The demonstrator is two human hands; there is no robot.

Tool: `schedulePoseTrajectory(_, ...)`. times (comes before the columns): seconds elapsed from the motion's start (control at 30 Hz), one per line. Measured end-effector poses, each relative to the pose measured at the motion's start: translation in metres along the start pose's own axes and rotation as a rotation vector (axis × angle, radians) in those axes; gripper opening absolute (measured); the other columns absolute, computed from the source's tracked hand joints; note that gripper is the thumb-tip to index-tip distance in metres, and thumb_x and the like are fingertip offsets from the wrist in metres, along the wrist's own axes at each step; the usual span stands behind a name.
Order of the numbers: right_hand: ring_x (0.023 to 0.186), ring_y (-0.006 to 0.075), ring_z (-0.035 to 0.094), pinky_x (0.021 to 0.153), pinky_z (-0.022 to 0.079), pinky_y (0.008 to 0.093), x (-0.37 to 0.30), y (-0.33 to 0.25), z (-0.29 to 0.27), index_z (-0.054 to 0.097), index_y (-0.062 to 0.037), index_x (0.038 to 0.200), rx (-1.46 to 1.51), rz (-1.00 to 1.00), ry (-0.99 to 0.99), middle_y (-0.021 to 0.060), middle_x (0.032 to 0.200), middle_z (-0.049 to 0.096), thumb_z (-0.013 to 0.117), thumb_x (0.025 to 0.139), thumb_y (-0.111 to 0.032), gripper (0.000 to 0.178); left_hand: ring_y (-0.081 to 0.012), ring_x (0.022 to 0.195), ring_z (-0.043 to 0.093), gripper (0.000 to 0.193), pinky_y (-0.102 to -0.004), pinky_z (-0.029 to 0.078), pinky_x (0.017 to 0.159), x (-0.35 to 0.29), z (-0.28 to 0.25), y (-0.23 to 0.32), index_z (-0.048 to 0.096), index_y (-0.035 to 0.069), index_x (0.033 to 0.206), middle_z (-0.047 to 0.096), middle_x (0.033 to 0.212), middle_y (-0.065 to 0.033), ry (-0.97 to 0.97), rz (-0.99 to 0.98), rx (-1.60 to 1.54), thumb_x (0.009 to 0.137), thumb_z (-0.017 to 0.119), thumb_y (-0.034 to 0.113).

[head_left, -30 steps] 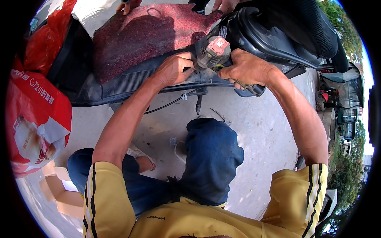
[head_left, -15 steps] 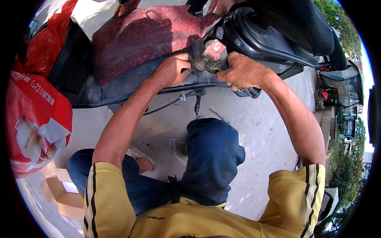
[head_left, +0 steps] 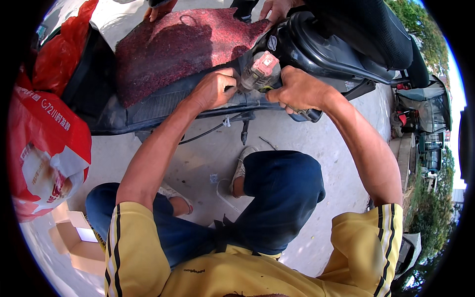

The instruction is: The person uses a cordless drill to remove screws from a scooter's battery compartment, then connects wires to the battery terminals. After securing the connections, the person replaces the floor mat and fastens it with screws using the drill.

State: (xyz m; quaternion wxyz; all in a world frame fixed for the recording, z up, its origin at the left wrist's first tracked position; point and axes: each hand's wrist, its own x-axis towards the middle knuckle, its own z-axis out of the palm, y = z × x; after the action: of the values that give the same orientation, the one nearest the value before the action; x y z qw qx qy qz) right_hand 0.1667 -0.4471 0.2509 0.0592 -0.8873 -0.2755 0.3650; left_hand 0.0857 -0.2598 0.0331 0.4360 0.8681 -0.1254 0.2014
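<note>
My right hand (head_left: 302, 90) is wrapped round what looks like a cordless drill (head_left: 259, 74), its pinkish-red battery block tilted up toward me and its dark rear end showing below my fingers. Close by on the left, my left hand (head_left: 216, 88) is closed, fingertips pinched at the drill's front end; what they hold is hidden. Both hands work over the edge of a black scooter's ribbed footboard (head_left: 161, 105). A red speckled mat (head_left: 183, 47) is lifted off that footboard, with another person's hands (head_left: 274, 9) at its far edge.
A black scooter seat (head_left: 356, 29) rises at the far right. To the left hang a red printed bag (head_left: 54, 143) and a red plastic bag (head_left: 59, 59). An open cardboard box (head_left: 81, 245) lies at lower left. A black cable (head_left: 203, 132) and kickstand (head_left: 245, 132) hang below the footboard.
My right knee has swung to the right, bringing my right shoe into sight. Both hands and the drill stay nearly in place, and the mat is still held up.
</note>
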Motion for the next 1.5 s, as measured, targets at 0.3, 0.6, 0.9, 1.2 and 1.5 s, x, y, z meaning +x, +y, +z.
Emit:
schedulePoseTrajectory(0.3, 0.063, 0.0202, 0.071, 0.059, 0.058, 0.0337, -0.001, -0.001, -0.001, 0.068, 0.0119, 0.092, -0.024, -0.001, -0.006, 0.0126, 0.078, 0.07, 0.077, 0.092, -0.029, 0.042, -0.0378, 0.094, 0.07, 0.008, -0.0464, 0.056, 0.081, 0.0, 0.0, 0.002, 0.073, -0.002, 0.087, 0.07, 0.102, -0.0145, -0.028, -0.031, 0.008, 0.086, 0.072, 0.005)
schedulePoseTrajectory(0.6, 0.064, 0.0225, 0.072, 0.061, 0.058, 0.0363, 0.006, -0.004, -0.004, 0.07, 0.0099, 0.092, -0.158, -0.056, -0.053, 0.0117, 0.075, 0.069, 0.078, 0.091, -0.029, 0.039, -0.0377, 0.095, 0.07, 0.01, -0.0467, 0.056, 0.082, -0.001, 0.001, -0.005, 0.074, -0.001, 0.091, 0.071, 0.105, -0.0135, 0.026, 0.03, 0.022, 0.087, 0.071, 0.007)
schedulePoseTrajectory(0.9, 0.061, 0.02, 0.068, 0.062, 0.055, 0.0358, -0.048, 0.003, -0.019, 0.074, 0.0083, 0.09, 0.039, -0.133, 0.188, 0.0121, 0.067, 0.068, 0.083, 0.084, -0.024, 0.034, -0.0386, 0.099, 0.069, 0.014, -0.0436, 0.056, 0.089, -0.001, 0.0, 0.0, 0.075, 0.003, 0.104, 0.07, 0.107, -0.0135, 0.041, -0.08, 0.052, 0.091, 0.071, 0.002)
schedulePoseTrajectory(1.2, 0.065, 0.0102, 0.061, 0.059, 0.051, 0.0295, -0.081, 0.052, 0.086, 0.071, 0.0003, 0.098, 1.004, -0.157, 0.326, 0.001, 0.077, 0.065, 0.081, 0.094, -0.016, 0.019, -0.0346, 0.109, 0.064, 0.041, -0.0432, 0.052, 0.1, -0.001, 0.005, 0.014, 0.064, 0.002, 0.127, 0.062, 0.123, -0.0156, 0.25, -0.209, 0.104, 0.088, 0.075, 0.006)
schedulePoseTrajectory(1.5, 0.064, 0.0111, 0.062, 0.06, 0.049, 0.0295, -0.052, 0.055, 0.077, 0.072, 0.0021, 0.094, 0.838, -0.189, 0.367, 0.0035, 0.073, 0.067, 0.08, 0.094, -0.025, 0.028, -0.0372, 0.105, 0.063, 0.061, -0.0463, 0.053, 0.096, 0.006, 0.003, 0.031, 0.05, 0.002, 0.133, 0.06, 0.117, -0.0184, 0.391, -0.257, 0.314, 0.084, 0.085, 0.01)
